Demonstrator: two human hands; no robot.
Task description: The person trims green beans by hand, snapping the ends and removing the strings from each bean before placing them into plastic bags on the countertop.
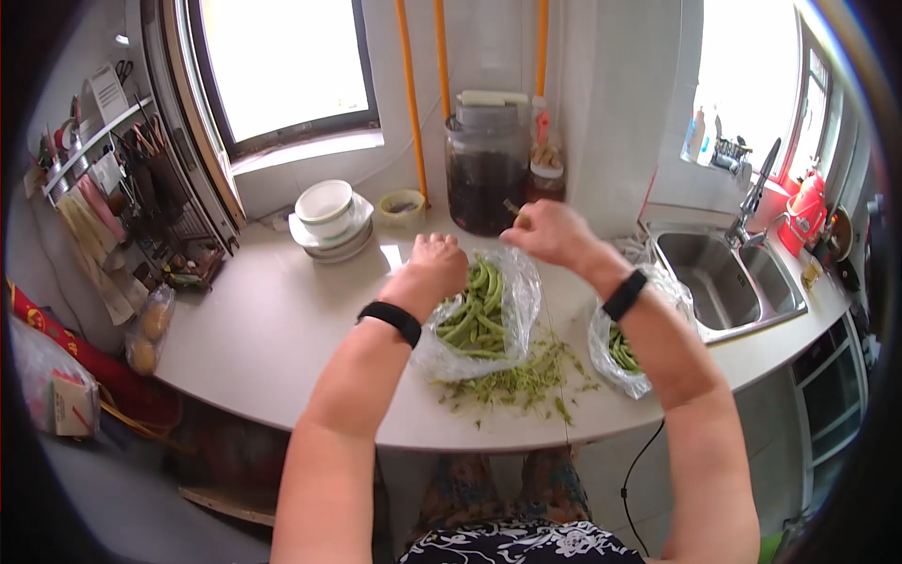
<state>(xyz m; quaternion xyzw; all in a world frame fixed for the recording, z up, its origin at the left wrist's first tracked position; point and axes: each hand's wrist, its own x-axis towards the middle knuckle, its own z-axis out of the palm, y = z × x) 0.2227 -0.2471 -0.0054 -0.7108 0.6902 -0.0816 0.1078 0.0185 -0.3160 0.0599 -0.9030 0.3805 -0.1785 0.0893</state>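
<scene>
Green bean pods (477, 315) lie in an open clear plastic bag (521, 305) at the middle of the counter. My left hand (439, 260) is over the bag's back left side, its fingers curled; what they hold, if anything, is hidden. Higher and to the right, my right hand (545, 232) pinches a small greenish piece (513, 209) between thumb and fingers, in front of the large dark jar. Loose green trimmings (512, 383) are scattered in front of the bag. A second plastic bag (615, 362) with green pods sits to the right, partly behind my right forearm.
Stacked white bowls (325, 209), a small yellowish bowl (402, 208) and a large dark jar (486, 179) stand along the back. A double sink (709, 277) is at the right. The counter's front edge (451, 442) curves near my body.
</scene>
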